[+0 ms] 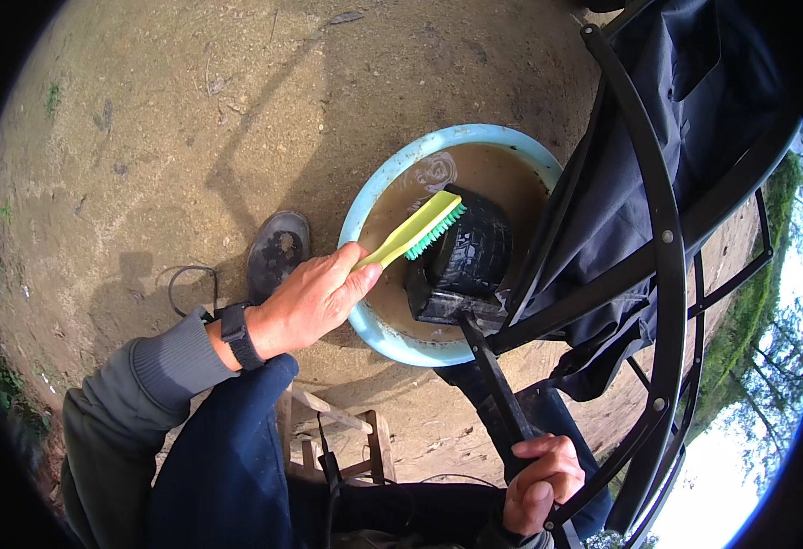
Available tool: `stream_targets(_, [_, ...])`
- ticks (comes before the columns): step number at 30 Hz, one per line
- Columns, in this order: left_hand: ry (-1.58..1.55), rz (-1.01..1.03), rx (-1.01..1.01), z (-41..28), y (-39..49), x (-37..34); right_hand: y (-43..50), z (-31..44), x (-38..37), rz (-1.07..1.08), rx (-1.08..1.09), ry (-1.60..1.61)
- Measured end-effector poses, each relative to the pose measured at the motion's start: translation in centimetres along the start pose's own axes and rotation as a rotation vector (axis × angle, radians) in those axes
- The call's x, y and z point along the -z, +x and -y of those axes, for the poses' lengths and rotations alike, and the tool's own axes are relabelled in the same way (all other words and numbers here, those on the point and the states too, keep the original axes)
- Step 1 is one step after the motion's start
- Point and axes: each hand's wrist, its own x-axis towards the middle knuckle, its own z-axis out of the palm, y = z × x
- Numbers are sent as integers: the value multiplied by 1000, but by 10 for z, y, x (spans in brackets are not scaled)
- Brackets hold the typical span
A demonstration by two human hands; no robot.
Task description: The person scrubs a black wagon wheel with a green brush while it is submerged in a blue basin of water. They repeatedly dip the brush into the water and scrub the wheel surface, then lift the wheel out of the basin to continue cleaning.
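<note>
My left hand grips the handle of a yellow-green scrub brush. Its green bristles face down and right, against or just above a wide black treaded wheel. The wheel sits partly in muddy water inside a light blue plastic basin. From the wheel's bracket a black frame tube runs down to my right hand, whose fingers are closed round it. The tube belongs to a folding frame with dark fabric, apparently a collapsible wagon, leaning over the basin's right side.
A small wooden stool stands on the dirt ground between my legs. My shoe is left of the basin. A thin dark cable loops by my left wrist. Crossing frame bars fill the right side, with greenery beyond.
</note>
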Motion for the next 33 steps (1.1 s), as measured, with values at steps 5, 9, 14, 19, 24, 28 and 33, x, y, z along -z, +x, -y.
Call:
stream_targets(5, [-511,276,370,18,-24,-15,1,0,0,-4,3,-4])
stream_targets(9, [-676,437,344,19,-41,-26,1,1,0,3,-2,6])
stream_targets(14, [-273,430,288,12,-10,-31,2,3,0,15,-20,-12])
stream_targets(19, [-365,295,267,8,-4,-26,3,3,0,13,-8,19])
stream_targets(24, [-352,409,323,10,-20,-24,4,3,1,29,-13,26])
stream_targets(28, [-452,288,234,9,2,-27,3,2,1,13,-8,25])
stream_targets(33, [-548,342,380,-6,9,-24,3,1,2,15,16,-3])
